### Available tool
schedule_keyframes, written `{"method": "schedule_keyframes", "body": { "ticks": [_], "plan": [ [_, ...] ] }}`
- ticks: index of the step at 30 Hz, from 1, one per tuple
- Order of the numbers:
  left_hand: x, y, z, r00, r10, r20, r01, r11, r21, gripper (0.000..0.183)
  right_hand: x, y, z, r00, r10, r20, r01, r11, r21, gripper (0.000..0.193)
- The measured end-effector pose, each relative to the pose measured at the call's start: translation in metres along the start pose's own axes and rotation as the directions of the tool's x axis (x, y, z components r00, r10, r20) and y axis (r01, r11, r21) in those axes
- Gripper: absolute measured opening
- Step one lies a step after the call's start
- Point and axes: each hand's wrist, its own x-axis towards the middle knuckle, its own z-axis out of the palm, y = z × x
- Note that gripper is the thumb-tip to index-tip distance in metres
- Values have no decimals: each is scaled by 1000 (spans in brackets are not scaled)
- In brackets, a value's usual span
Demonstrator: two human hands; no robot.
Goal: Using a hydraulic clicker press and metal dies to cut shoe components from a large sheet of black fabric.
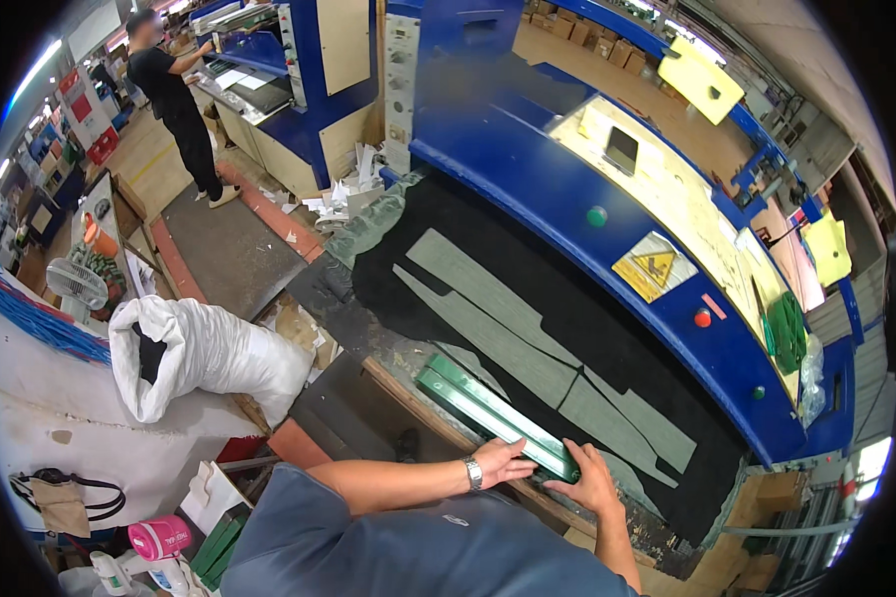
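A long, shiny green bar (pixel 488 410) with a ridged, channel-like profile lies slantwise along the near edge of the machine's bed. My left hand (pixel 501 463) is at the near side of the bar close to its right end, fingers bent against it. Around that right end curls my right hand (pixel 589 483), thumb and fingers on the bar. Beyond it, grey-green flat cut pieces (pixel 513 343) are spread on the black bed (pixel 587 298). Part of another grey-green piece shows behind the bar.
A large blue machine beam (pixel 567 219) with coloured buttons spans the far side of the bed. To the left stands a white sack (pixel 214 348), with a fan (pixel 77 284) behind it. Another person (pixel 174 109) works at a machine at the far left. Paper scraps (pixel 343 194) lie nearby.
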Motion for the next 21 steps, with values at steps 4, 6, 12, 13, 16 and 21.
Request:
{"method": "schedule_keyframes", "body": {
  "ticks": [4,6,12,13,16,21],
  "plan": [
    [-25,35,-22,972,-222,75,195,943,270,57,10,14,22,992,82,-99,-80,997,23,63],
    [-40,53,-29,953,-293,73,221,841,494,73,14,16,22,982,42,-182,-45,999,-16,58],
    [-62,185,-41,885,-238,400,-109,730,675,43,8,34,33,979,-4,-203,-22,991,-129,64],
    [-69,219,-33,957,-5,291,-210,682,701,41,12,25,27,975,-13,-220,-22,988,-153,63],
    [-61,316,-5,872,453,186,-378,381,844,41,17,21,11,993,91,-76,-97,992,-81,61],
    [8,526,-141,488,843,226,-66,-222,973,38,9,43,-8,990,-19,-136,22,1000,20,56]
  ]
}}
